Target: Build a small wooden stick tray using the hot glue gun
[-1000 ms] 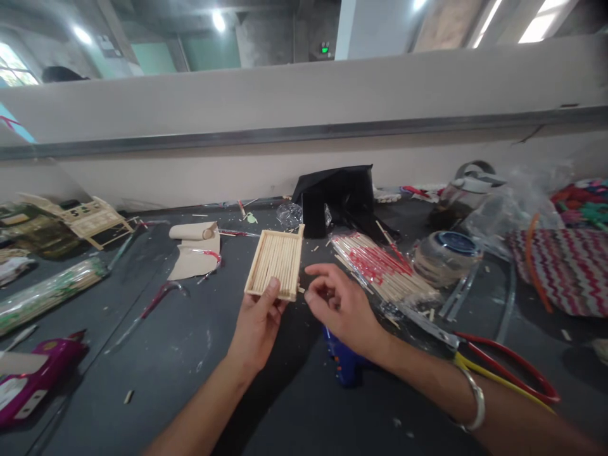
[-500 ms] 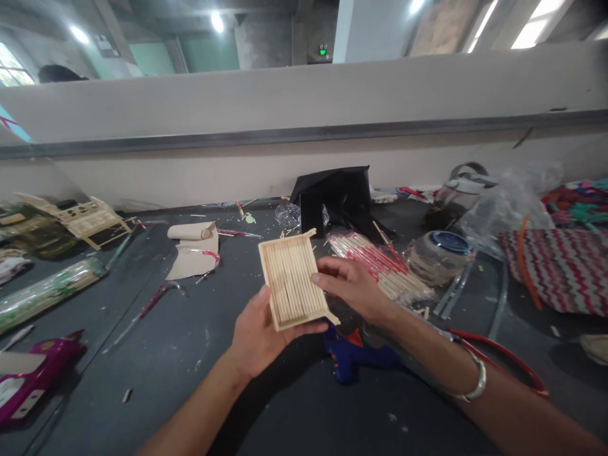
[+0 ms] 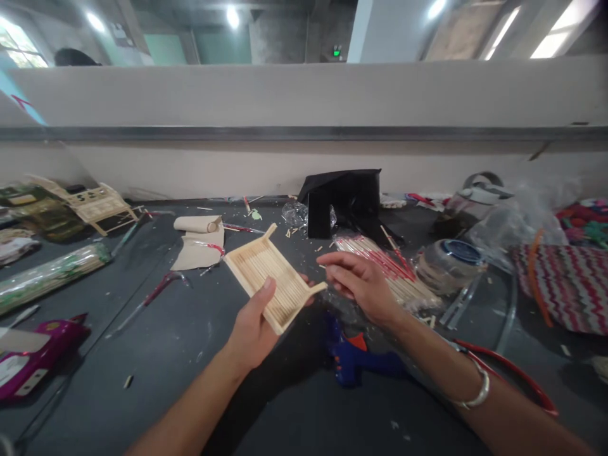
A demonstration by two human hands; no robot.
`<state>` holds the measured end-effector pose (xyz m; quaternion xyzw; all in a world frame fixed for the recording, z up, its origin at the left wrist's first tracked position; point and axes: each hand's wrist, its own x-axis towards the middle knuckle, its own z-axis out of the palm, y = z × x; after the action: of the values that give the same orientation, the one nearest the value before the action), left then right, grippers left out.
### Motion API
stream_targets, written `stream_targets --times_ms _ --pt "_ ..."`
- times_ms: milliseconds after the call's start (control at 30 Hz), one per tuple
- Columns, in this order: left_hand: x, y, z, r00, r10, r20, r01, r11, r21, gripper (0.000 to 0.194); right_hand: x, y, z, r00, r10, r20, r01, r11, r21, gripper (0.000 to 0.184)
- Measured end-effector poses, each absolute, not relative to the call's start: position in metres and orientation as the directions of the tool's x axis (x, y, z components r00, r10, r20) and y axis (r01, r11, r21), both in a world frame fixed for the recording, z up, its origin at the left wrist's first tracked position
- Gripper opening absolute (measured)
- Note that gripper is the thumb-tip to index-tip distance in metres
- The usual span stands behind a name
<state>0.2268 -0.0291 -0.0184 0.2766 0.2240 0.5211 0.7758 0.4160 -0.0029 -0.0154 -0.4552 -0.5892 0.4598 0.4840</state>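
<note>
My left hand grips a small tray-like panel made of thin wooden sticks set side by side in a frame. The thumb presses on its face while the fingers pass behind it. Two short legs stick out from the panel's right-hand side. Just right of it hovers my right hand, apart from the panel, with fingers curled and the tips drawn together. A tiny pale bit shows by those fingertips; whether they hold it I cannot make out. Below lies a blue glue gun with an orange trigger.
Behind my right hand lies a bag of red-tipped sticks, near a jar with a blue lid. A black folded stand is at the back. Leftward are a paper roll, a stick-built chair and a magenta tool. Red-handled pliers lie right.
My left hand has turned the panel so that it slants, and shifted it slightly left. My right hand has come away from the panel's edge, its fingers now drawn together.
</note>
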Motion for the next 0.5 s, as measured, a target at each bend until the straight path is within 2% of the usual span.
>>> stream_targets --times_ms 167,300,500 --pt "0.227 -0.027 -0.02 0.261 0.965 -0.038 -0.686 0.213 0.696 0.039 0.41 -0.01 -0.015 -0.144 0.952 0.272 0.256 0.301 -0.919 0.023" --pt "0.228 -0.031 -0.022 0.231 0.972 -0.05 -0.647 0.192 0.738 0.04 0.403 -0.014 -0.017 -0.18 0.949 0.259 0.257 0.3 -0.919 0.029" --pt "0.229 -0.031 -0.035 0.228 0.971 0.068 -0.549 0.07 0.833 0.044 0.398 -0.017 -0.022 -0.145 0.951 0.271 0.288 0.303 -0.909 0.025"
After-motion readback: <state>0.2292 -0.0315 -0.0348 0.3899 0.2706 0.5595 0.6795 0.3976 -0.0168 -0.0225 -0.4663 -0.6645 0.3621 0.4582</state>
